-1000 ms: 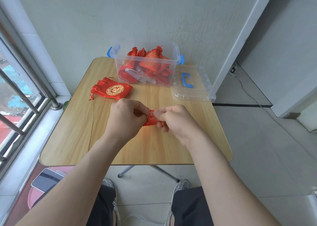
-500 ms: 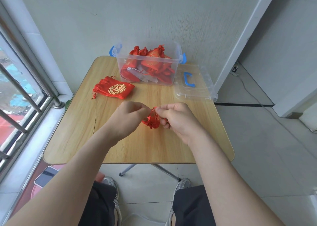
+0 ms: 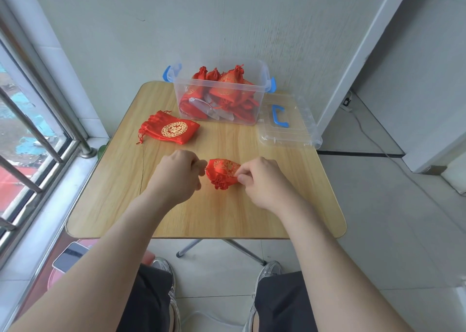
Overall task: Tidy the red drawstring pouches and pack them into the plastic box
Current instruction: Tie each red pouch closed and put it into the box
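A small red pouch with gold pattern lies between my hands on the wooden table, its gathered mouth toward me. My left hand pinches its drawstring on the left side. My right hand pinches the string at the pouch's right side. A small stack of flat red pouches with a round gold emblem lies further back on the left. The clear plastic box with blue clips stands at the table's far edge and holds several filled red pouches.
The box's clear lid with a blue handle lies to the right of the box, near the table's right edge. A wall rises behind the table and a barred window is on the left. A phone lies low at the left.
My hands have drawn apart, each pulling a string outward. The pouch, earlier hidden between my fingers, now shows with its mouth gathered.
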`<control>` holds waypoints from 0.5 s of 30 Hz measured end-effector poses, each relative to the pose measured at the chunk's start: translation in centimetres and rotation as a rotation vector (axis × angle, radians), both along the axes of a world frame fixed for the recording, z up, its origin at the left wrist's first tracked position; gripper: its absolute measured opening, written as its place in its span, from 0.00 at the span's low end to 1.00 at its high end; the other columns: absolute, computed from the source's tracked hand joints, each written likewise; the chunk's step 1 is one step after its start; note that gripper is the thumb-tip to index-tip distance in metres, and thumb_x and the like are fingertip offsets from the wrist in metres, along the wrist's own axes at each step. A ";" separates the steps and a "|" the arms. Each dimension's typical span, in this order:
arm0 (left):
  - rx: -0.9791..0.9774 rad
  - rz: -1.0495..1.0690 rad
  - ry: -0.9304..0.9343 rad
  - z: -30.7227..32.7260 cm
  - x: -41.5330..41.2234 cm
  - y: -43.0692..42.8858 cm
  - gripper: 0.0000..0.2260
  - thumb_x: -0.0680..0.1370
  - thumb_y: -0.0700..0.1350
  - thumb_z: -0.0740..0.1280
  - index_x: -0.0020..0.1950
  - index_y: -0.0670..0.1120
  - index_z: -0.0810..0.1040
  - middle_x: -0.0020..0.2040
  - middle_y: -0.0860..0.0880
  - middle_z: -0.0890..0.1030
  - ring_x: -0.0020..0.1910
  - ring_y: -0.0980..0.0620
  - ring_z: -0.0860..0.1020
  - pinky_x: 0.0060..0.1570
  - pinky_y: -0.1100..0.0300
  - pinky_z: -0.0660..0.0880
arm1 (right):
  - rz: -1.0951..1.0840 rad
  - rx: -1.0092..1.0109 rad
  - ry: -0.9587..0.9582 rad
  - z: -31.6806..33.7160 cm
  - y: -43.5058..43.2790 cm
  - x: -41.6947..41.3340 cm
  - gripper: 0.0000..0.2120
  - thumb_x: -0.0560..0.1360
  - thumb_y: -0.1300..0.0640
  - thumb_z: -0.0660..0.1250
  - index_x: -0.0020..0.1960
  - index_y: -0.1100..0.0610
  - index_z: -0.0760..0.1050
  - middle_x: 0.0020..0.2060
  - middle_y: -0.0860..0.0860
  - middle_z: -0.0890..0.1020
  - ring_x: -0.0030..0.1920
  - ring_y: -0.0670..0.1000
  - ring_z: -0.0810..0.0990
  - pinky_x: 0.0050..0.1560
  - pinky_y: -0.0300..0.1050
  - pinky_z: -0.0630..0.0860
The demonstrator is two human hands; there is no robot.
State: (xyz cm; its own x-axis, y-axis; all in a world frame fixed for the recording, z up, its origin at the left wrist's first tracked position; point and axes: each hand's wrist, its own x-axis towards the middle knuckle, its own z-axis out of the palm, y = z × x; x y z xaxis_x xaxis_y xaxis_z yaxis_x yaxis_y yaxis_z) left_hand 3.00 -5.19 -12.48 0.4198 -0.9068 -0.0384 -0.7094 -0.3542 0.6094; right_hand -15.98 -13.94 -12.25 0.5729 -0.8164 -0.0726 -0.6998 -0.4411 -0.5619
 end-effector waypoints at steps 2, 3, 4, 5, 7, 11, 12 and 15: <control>0.082 0.003 -0.067 -0.7 0.8 -0.2 0.16 0.86 0.46 0.64 0.40 0.47 0.81 0.31 0.52 0.84 0.32 0.54 0.83 0.42 0.48 0.84 | -0.008 -0.025 0.076 -0.3 -0.1 -0.3 0.08 0.84 0.60 0.68 0.56 0.55 0.86 0.56 0.54 0.84 0.54 0.55 0.83 0.51 0.45 0.77; 0.131 0.002 -0.096 -1.0 1.2 -0.3 0.15 0.86 0.46 0.66 0.40 0.47 0.81 0.32 0.52 0.84 0.32 0.53 0.83 0.43 0.47 0.84 | -0.011 -0.036 0.104 -0.4 -0.1 -0.3 0.07 0.83 0.61 0.68 0.53 0.56 0.85 0.54 0.54 0.83 0.53 0.55 0.83 0.50 0.46 0.78; 0.182 -0.002 -0.125 -1.3 1.6 -0.3 0.14 0.85 0.46 0.67 0.40 0.48 0.81 0.34 0.52 0.84 0.33 0.53 0.83 0.43 0.46 0.85 | -0.013 -0.043 0.132 -0.4 -0.2 -0.4 0.07 0.83 0.62 0.68 0.51 0.56 0.84 0.52 0.53 0.82 0.51 0.55 0.83 0.48 0.46 0.78; 0.235 -0.009 -0.148 -1.5 1.8 -0.3 0.13 0.85 0.45 0.68 0.41 0.48 0.81 0.34 0.53 0.84 0.33 0.52 0.84 0.43 0.46 0.85 | -0.013 -0.045 0.152 -0.4 -0.2 -0.4 0.07 0.83 0.62 0.68 0.49 0.56 0.84 0.51 0.53 0.81 0.49 0.54 0.83 0.46 0.45 0.77; 0.317 -0.028 -0.162 -1.9 2.3 -0.3 0.12 0.85 0.46 0.68 0.41 0.48 0.81 0.34 0.54 0.84 0.34 0.53 0.84 0.44 0.48 0.85 | 0.002 -0.039 0.195 -0.4 0.0 -0.5 0.08 0.82 0.62 0.67 0.47 0.57 0.83 0.49 0.53 0.81 0.44 0.52 0.82 0.41 0.43 0.77; 0.373 -0.053 -0.189 -2.2 2.6 0.0 0.13 0.86 0.49 0.64 0.45 0.48 0.81 0.42 0.50 0.85 0.42 0.49 0.84 0.50 0.46 0.84 | 0.048 0.017 0.252 -0.4 0.4 -0.4 0.09 0.83 0.63 0.66 0.52 0.62 0.85 0.53 0.56 0.83 0.49 0.57 0.84 0.48 0.51 0.83; 0.375 -0.060 -0.213 -2.2 2.5 0.1 0.13 0.86 0.48 0.62 0.46 0.47 0.82 0.45 0.48 0.85 0.45 0.47 0.84 0.51 0.45 0.83 | 0.053 0.043 0.244 -0.3 0.5 -0.3 0.09 0.83 0.63 0.65 0.54 0.60 0.85 0.55 0.54 0.83 0.51 0.56 0.84 0.49 0.49 0.80; 0.294 -0.099 -0.254 -1.8 1.8 0.2 0.12 0.82 0.47 0.59 0.52 0.48 0.82 0.53 0.49 0.82 0.54 0.44 0.81 0.56 0.43 0.81 | 0.085 0.140 0.222 0.1 0.6 -0.1 0.15 0.81 0.64 0.61 0.58 0.52 0.83 0.57 0.50 0.80 0.53 0.51 0.81 0.53 0.46 0.78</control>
